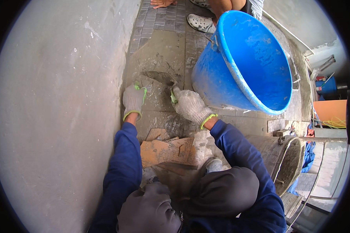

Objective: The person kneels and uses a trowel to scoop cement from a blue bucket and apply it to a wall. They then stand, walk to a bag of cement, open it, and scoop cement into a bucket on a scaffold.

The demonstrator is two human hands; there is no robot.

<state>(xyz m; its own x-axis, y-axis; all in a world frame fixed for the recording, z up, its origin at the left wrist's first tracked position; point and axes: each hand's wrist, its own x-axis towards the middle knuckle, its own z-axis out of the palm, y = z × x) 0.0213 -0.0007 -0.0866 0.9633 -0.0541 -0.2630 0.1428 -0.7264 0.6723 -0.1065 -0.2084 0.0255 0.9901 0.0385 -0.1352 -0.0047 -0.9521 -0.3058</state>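
My right hand (190, 105), in a grey knit glove with a green cuff, is closed around the handle of a trowel. The dark trowel blade (159, 77) points left and lies on a layer of wet grey mortar (156, 52). By the wall, my left hand (133, 100), gloved alike, is low over the mortar left of the trowel. Its fingers look curled, and a thin greyish edge shows beside them; what they hold, if anything, is hidden.
A large blue bucket (206, 79) stands tilted right of my hands. The grey wall (66, 101) borders the left. Broken brown tile pieces (167, 150) lie before my knees; a mortar-caked container (289, 165) is at right. Beyond, another person's hand (162, 3) rests on grey paving (159, 19).
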